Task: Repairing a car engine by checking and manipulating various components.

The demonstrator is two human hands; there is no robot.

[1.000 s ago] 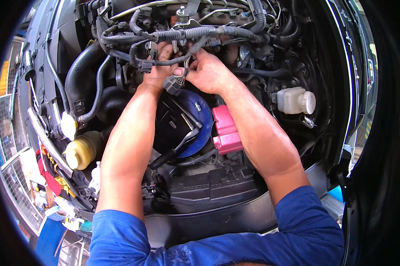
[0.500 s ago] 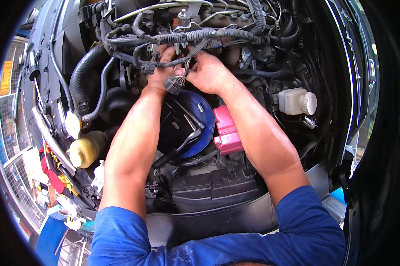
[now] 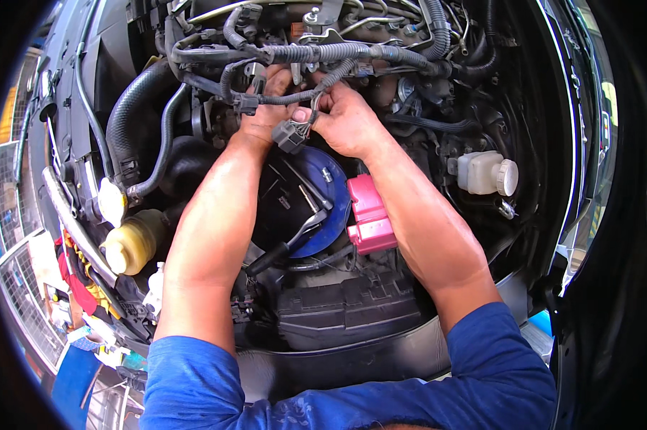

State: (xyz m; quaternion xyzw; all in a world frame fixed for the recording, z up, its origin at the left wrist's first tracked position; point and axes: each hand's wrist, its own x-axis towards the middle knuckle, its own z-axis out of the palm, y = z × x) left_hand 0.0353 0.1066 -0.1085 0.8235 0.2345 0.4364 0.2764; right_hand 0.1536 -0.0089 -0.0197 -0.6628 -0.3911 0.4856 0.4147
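My left hand [image 3: 266, 118] reaches up beneath a corrugated wiring harness [image 3: 316, 53]; its fingertips disappear among the parts, so their grip is hidden. My right hand [image 3: 345, 122] is beside it on the right, fingers curled in under a branch of the harness, thumb against thin wires. What it grips cannot be made out. A grey multi-wire connector [image 3: 290, 135] hangs just below both hands. Under them lies a round blue tray [image 3: 327, 229] holding a ratchet and small metal pieces. A pink plastic part [image 3: 368, 201] sits beside my right forearm.
I face an open engine bay, with hoses [image 3: 130, 115], a yellowish reservoir [image 3: 130, 244] at left, a white reservoir [image 3: 481, 172] at right and a black box [image 3: 348, 308] near the front. Beyond the left edge are wire-mesh panels [image 3: 33, 301] and coloured cloths.
The view has shifted slightly, so the engine parts appear a little further right. Both hands stay at the same spot under the harness, with only small shifts of the fingers and connector.
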